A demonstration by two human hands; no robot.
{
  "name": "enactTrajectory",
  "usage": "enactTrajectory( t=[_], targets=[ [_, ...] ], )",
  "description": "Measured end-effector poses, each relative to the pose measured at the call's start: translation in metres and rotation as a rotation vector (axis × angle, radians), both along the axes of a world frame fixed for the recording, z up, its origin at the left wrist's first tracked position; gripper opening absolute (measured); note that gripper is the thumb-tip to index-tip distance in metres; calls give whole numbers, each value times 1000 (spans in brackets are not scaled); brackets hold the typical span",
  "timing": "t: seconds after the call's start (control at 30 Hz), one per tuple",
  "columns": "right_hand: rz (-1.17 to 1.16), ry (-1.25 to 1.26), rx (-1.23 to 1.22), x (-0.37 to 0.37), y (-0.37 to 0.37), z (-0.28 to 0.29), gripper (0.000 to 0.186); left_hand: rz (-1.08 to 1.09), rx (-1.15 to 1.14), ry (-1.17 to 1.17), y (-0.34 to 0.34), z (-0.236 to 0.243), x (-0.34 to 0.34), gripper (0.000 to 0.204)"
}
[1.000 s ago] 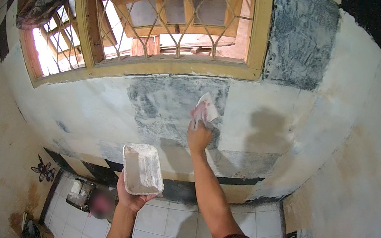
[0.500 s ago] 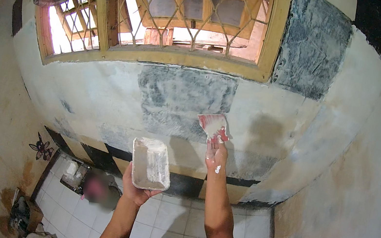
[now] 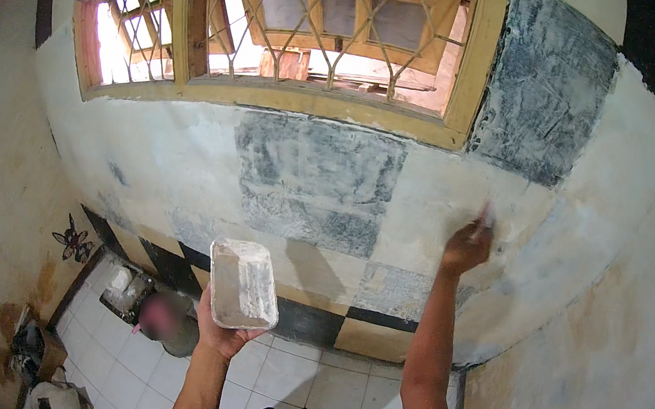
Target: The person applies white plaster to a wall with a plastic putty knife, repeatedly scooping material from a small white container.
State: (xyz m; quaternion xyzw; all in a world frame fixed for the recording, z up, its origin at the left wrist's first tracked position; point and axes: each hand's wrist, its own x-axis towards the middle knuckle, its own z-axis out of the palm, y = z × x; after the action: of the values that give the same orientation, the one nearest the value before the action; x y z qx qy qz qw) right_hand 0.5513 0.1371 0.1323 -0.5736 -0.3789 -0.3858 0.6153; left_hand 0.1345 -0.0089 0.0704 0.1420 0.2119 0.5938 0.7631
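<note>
My left hand (image 3: 220, 336) is wrapped round the lower end of a white rectangular plastic tub (image 3: 225, 287), tilted with its open side toward me. White paste smears its inside, mostly along the right. My right hand (image 3: 468, 248) is raised to the pale patched wall (image 3: 430, 199), below the window's right corner. Its fingers are closed on a putty scraper (image 3: 487, 211), of which only a blurred reddish-white edge shows. Whether the blade touches the wall I cannot tell. Left of it, a grey, thinly coated square (image 3: 317, 161) marks the wall.
A yellow-framed window (image 3: 301, 99) with a metal grille spans the wall above. Another person (image 3: 177, 334) is low on the tiled floor (image 3: 234, 377) at left, beside a dark tray-like thing (image 3: 124, 293). Bags (image 3: 61, 400) lie in the lower left corner.
My right hand has moved right along the wall with the scraper, whose blade now shows edge-on and blurred. The tub in my left hand has shifted slightly left.
</note>
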Motion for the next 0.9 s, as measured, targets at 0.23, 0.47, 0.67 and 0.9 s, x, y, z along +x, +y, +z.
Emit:
enactTrajectory(
  t=[0.23, 0.47, 0.67, 0.9],
  targets=[
    [-120, 263, -157, 10, 50, -64, 35, 30, 21, 25, -5, 6, 6, 63],
    [315, 44, -241, -147, 53, -55, 43, 89, -6, 48, -8, 8, -10, 62],
    [247, -428, -139, -132, 40, -21, 49, 111, -11, 38, -6, 4, -26, 67],
    [289, -888, -543, -44, 40, -83, 14, 117, -30, 10, -9, -4, -31, 67]
  ],
)
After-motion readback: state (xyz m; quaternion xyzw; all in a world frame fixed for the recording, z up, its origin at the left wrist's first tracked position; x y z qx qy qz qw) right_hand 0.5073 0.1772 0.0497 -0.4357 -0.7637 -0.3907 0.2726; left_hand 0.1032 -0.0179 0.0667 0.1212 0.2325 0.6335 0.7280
